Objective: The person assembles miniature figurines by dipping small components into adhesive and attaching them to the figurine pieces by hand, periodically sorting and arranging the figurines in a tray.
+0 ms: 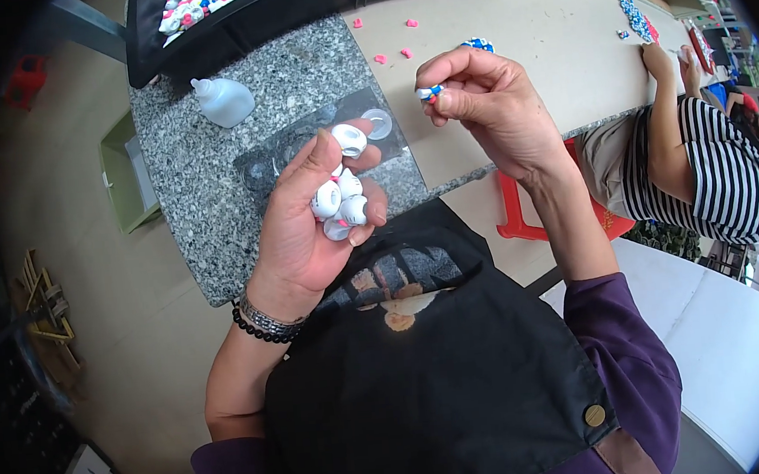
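Note:
My left hand [302,212] is cupped palm up around several small white cat-shaped figure heads [350,186]. Its thumb and forefinger pinch one white head [350,139] whose round opening shows. A clear plastic disc [337,229] lies among the heads. To the right, my right hand [498,103] is raised above the table, pinching a small blue, white and red figure piece [430,93] between thumb and fingertips. Beneath my left hand lies a clear plastic sheet [402,159], with a round clear disc [379,124] on it.
A pale squeeze bottle [225,101] stands on the speckled granite tabletop [183,177]. Behind it is a black bin [290,8] of colourful small parts. Pink bits [381,59] and blue-white pieces [478,46] lie at the far side. A person in a striped shirt [704,171] sits at right near a red stool [513,209].

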{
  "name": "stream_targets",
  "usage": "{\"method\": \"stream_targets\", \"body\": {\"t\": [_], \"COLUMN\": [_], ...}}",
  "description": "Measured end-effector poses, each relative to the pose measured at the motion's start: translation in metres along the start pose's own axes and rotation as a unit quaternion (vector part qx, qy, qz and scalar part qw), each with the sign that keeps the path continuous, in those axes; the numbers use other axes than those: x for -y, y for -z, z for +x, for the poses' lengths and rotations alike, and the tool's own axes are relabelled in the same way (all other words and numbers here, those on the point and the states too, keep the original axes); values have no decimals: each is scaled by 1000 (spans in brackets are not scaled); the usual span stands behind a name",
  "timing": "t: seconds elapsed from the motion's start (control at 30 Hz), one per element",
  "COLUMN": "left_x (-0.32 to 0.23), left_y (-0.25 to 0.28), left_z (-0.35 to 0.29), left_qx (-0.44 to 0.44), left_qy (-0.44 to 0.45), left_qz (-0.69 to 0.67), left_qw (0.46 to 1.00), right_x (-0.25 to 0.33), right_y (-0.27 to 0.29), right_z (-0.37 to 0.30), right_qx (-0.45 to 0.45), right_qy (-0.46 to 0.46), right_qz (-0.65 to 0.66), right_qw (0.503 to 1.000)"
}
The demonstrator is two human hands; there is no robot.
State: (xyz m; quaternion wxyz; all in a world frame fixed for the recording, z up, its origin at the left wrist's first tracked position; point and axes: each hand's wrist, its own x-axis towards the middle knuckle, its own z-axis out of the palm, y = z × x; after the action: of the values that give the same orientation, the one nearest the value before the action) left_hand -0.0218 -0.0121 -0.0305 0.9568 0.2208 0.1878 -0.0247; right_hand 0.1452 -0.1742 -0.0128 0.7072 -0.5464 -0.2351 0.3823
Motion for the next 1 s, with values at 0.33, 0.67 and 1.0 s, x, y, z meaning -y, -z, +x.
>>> {"method": "stream_targets", "body": {"t": [0.33,0.67,1.0], "left_x": [-3,-4,2], "left_y": [6,6,-5], "left_z": [-16,-21,0], "left_qx": [-36,-40,-9], "left_qy": [-63,-108,-94], "left_qz": [44,95,87], "left_qw": [996,989,992], "right_x": [-8,-15,-13], "right_y": [-23,-27,-26], "right_z": [15,18,10], "right_qx": [51,76,-63], "right_qy": [295,304,106], "right_qz": [-567,-659,-186], "right_qw": [768,684,975]}}
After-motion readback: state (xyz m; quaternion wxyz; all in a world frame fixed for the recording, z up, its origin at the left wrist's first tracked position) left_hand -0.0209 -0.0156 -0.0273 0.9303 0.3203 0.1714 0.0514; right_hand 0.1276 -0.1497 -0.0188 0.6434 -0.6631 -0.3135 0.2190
